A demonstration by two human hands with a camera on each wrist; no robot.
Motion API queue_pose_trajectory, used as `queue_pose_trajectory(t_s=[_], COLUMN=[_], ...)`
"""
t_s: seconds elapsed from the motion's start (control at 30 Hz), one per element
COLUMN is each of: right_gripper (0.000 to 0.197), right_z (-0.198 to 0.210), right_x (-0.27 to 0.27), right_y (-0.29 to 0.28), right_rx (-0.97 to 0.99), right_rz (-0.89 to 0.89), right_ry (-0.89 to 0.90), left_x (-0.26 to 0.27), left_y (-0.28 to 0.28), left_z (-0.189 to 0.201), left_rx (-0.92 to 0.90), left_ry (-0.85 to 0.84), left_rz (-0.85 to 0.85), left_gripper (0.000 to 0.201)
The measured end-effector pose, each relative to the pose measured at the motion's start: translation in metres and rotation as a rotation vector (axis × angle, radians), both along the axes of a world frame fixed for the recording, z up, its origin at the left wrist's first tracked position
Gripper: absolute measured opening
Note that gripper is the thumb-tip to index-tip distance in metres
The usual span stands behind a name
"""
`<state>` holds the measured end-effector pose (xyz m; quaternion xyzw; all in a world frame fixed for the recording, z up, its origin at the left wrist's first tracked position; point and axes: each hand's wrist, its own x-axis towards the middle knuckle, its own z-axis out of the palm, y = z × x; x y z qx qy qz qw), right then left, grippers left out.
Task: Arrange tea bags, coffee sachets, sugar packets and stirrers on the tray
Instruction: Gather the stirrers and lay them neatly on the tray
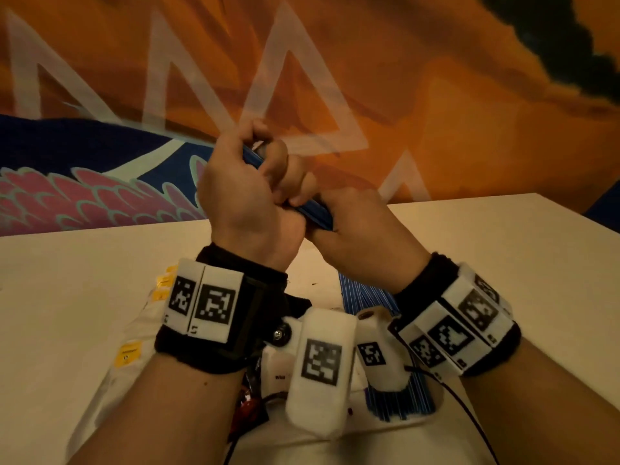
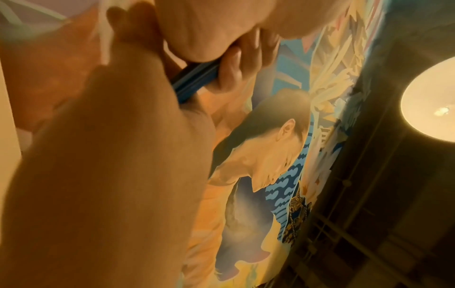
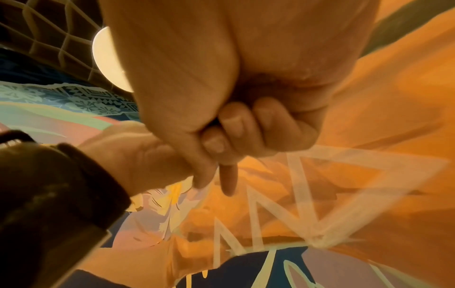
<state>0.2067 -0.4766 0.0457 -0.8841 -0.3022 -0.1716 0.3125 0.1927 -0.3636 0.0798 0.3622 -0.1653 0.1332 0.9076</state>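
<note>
Both hands are raised above the table and hold one bundle of blue striped sachets (image 1: 316,217) between them. My left hand (image 1: 248,176) grips its upper end, fingers curled round it. My right hand (image 1: 349,223) grips the lower end from beneath. The left wrist view shows the blue bundle (image 2: 194,79) between my left palm (image 2: 118,148) and the fingers (image 2: 234,64) of the right hand. In the right wrist view my right hand (image 3: 234,128) is a closed fist against the left hand (image 3: 147,157), and the bundle is hidden.
On the white table (image 1: 503,250) below my wrists lie tea bags with yellow tags (image 1: 129,354), more blue striped sachets (image 1: 364,297), dark red sachets (image 1: 248,404) and a white tray edge (image 1: 385,427), mostly hidden by the wrist cameras. A painted mural wall (image 1: 436,95) stands behind.
</note>
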Motion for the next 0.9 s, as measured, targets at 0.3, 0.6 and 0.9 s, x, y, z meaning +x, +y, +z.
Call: queue_pose_trajectory(t_s=[0.3,0.6,0.9], right_gripper=[0.02,0.014,0.023], right_z=[0.007,0.009,-0.013], right_x=[-0.001,-0.022,-0.049], right_y=[-0.013,-0.036,-0.084], right_rx=[0.142,0.281,0.217], right_rz=[-0.032,-0.013,-0.025], right_ry=[0.111,0.475,0.871], left_x=[-0.002,-0.014,-0.013], left_y=[0.002,-0.021,-0.058], left_z=[-0.003,-0.001,-0.012], left_rx=[0.217,0.76,0.935], left_ry=[-0.012,0.165,0.495], left_rz=[-0.031,-0.042,-0.138], left_gripper=[0.051,0.011,0.008])
